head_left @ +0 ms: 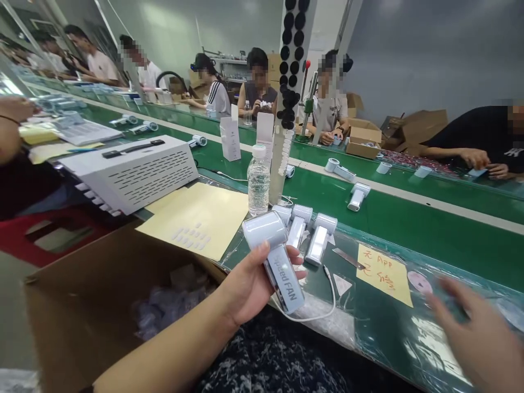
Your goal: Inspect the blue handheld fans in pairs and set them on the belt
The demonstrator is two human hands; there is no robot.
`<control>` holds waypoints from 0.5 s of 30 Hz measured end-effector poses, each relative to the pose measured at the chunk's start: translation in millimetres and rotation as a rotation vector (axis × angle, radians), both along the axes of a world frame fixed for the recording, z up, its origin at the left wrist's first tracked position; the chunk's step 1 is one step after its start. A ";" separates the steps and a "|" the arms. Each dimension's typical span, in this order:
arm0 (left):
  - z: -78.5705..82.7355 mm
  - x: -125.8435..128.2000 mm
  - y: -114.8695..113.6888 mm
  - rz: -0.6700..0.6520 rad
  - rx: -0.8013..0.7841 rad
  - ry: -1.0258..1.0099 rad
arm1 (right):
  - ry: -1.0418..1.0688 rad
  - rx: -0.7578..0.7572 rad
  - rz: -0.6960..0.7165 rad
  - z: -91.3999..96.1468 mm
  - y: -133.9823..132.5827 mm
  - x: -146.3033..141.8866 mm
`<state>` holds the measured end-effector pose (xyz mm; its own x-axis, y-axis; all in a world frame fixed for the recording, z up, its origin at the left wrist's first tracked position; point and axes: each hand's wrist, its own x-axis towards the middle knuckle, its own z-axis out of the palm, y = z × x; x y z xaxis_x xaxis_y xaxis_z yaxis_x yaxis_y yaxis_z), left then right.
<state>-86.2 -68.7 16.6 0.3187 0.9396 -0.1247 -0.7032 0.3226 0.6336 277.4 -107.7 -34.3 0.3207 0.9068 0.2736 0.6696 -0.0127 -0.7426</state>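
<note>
The left hand [245, 289] grips a handheld fan [275, 256] firmly by the handle; the right hand [470, 333] hovers open, fingers apart.

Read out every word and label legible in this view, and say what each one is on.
"Speed FAN": on the handle of the handheld fan in the left hand.
"无 APP": handwritten on the yellow paper note; the line beneath it is too blurred to read.
White cartons: any print is too small to read.

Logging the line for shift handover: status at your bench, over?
Left hand gripping white handheld fan, white cable trailing. Right hand open, blurred, over the green belt. More fans lying just ahead.
</note>
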 end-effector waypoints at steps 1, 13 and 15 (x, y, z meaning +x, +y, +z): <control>-1.2 3.0 -1.9 0.007 0.010 0.022 | 0.104 -0.074 0.041 2.0 0.6 -44.1; -12.0 -103.2 26.6 0.304 0.731 1.678 | 1.005 -0.666 0.831 -24.7 -24.6 -207.2; -28.7 -134.1 45.2 0.568 0.563 1.815 | 0.992 -0.678 0.813 -19.8 -22.5 -207.6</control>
<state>-220.2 -23.5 -12.1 -0.1151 0.9119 0.3940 0.8389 -0.1232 0.5302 69.8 -130.2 -54.1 -0.5368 0.7892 -0.2983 -0.1133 -0.4178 -0.9015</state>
